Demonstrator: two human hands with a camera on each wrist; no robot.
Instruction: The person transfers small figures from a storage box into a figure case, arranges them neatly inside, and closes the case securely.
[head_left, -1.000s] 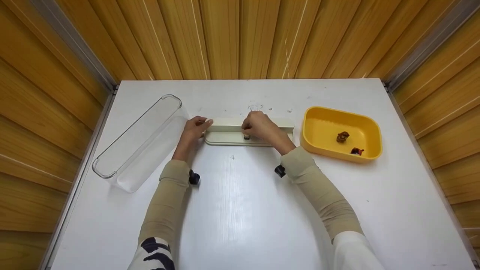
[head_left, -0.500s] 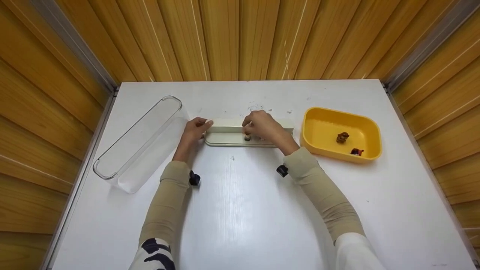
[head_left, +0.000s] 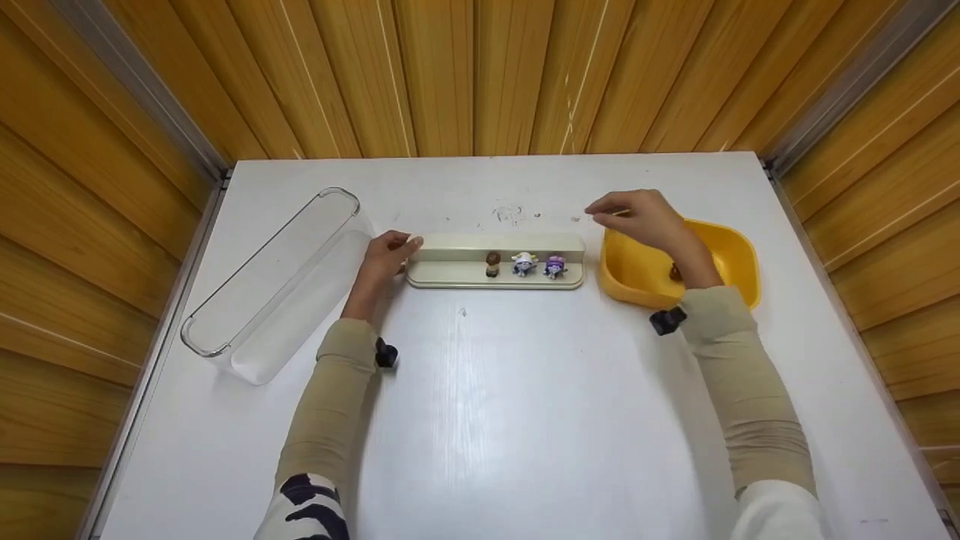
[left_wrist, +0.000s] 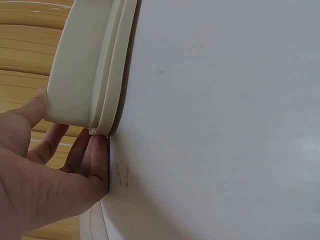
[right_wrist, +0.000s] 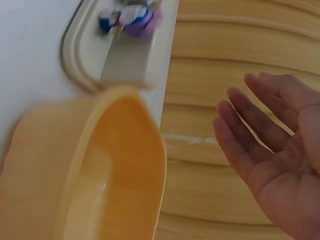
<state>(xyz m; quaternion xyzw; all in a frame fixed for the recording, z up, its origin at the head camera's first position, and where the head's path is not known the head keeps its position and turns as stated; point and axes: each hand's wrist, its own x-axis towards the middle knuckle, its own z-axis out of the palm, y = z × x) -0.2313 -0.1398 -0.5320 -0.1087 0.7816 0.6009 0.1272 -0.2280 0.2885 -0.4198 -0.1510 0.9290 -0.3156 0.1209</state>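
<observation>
A long cream case with a raised back part lies at the middle of the table. My left hand holds its left end, the thumb at the top edge and the bent fingers against the lower corner in the left wrist view. On the case's ledge stand a brown-haired figurine, a white-hatted blue figurine and a purple-and-blue figurine. My right hand, its fingers loosely bent and holding nothing, hovers above the left part of the yellow tub. Under that forearm, a brown figurine shows partly inside the tub.
A long clear bin stands slantwise on the left of the white table. Wood-patterned panels close off the back and both sides.
My right hand has let go of the brown-haired figurine, which stays on the ledge, and has moved right over the yellow tub. The left hand keeps its place.
</observation>
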